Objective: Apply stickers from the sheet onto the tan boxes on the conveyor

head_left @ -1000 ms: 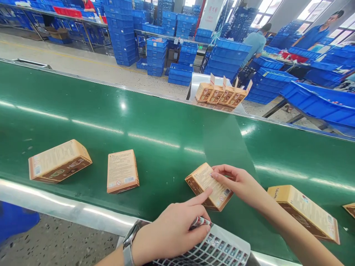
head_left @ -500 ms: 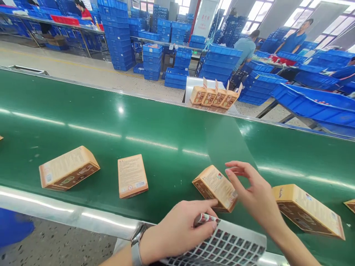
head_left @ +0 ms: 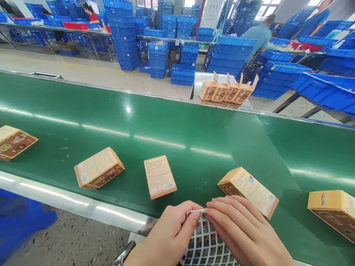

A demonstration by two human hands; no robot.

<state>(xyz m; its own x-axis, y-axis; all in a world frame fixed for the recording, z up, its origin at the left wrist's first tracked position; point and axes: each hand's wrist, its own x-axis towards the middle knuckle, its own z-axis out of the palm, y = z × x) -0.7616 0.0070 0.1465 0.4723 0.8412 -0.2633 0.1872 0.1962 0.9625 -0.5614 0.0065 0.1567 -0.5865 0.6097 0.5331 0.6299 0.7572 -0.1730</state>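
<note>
A sheet of small dark stickers on a white grid [head_left: 208,244] is pinched at its top edge by my left hand [head_left: 173,229], thumb over fingers. Beside it my right hand [head_left: 244,229] lies with fingers together against the sheet's right part, fingertips at the same edge; its thumb is hidden. Just beyond my right hand, a tan and brown box with a small coloured sticker [head_left: 251,184] lies on the green belt [head_left: 183,122]. Left of it are a box lying flat [head_left: 159,177] and a tilted box [head_left: 98,168].
More boxes lie at the belt's left end [head_left: 18,144] and right end [head_left: 332,210]. Four boxes with raised flaps [head_left: 227,90] stand on a metal ledge beyond the belt. Stacked blue crates [head_left: 122,35] and several people are farther back.
The boxes have shifted right in view. My right hand has left the stickered box and come down to the sheet beside my left hand, and the sheet's edge is now lifted and curved.
</note>
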